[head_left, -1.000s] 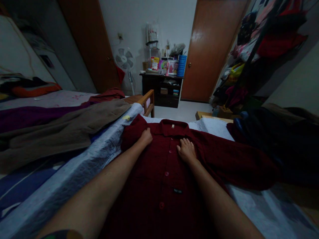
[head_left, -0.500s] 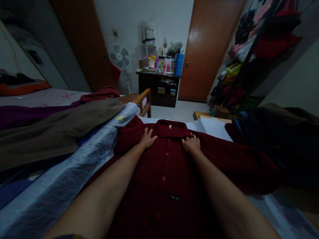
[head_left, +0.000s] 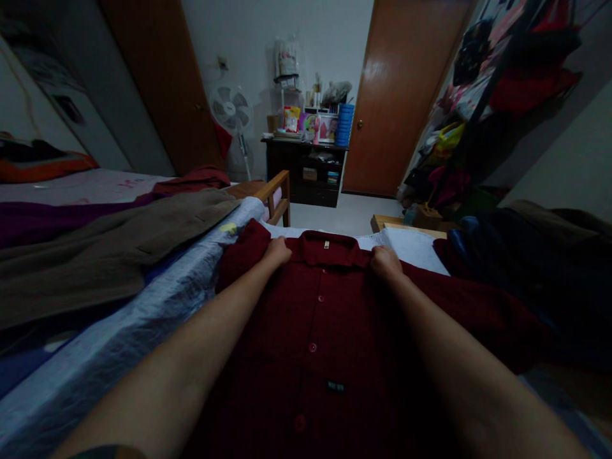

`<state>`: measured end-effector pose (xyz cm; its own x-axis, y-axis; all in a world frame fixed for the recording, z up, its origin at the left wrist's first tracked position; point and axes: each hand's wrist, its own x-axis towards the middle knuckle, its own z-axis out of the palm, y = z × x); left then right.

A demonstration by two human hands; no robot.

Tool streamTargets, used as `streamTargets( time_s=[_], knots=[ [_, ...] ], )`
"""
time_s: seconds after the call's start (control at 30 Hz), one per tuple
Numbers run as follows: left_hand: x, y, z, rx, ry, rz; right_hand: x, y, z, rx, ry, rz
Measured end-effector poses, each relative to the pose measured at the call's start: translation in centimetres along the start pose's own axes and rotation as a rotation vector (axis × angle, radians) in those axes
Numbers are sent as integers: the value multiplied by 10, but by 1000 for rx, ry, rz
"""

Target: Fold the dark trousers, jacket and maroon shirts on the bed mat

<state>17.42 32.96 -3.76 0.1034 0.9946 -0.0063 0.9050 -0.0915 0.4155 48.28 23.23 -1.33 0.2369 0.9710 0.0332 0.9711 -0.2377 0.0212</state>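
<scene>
Both shoulders (head_left: 297, 250) of maroon shirt (head_left: 351, 325) gripped: we note left hand (head_left: 278, 250) closed on one, right hand (head_left: 386, 260) on other, collar (head_left: 329, 256) between, pale sheet (head_left: 414, 245) beneath.

We note a home, likely a bedroom: pale bedding (head_left: 105, 185) strewn with clothes (head_left: 143, 229); standing fan (head_left: 230, 109); dark cabinet (head_left: 310, 194) crowded with household clutter, framed picture (head_left: 327, 129) included; wooden door (head_left: 368, 95); hanging bags (head_left: 530, 92) at right.
</scene>
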Motion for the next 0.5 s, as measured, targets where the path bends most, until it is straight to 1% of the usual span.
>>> streamTargets(
  time_s=[0.07,0.13,0.33,0.43,0.5],
  knots=[
    [8,-2,-7,40,39,15,1,2,1,5,-2,7],
    [12,-5,-10,88,45,14,1,2,3,0,-4,23],
    [18,-19,-5,172,-22,-60,-8,3,7,-77,38,90],
    [23,-24,-10,179,-37,-82,-10,6,3,-84,65,93],
    [24,-25,-16,169,-44,-83,-10,7,-1,-50,48,91]
  ],
)
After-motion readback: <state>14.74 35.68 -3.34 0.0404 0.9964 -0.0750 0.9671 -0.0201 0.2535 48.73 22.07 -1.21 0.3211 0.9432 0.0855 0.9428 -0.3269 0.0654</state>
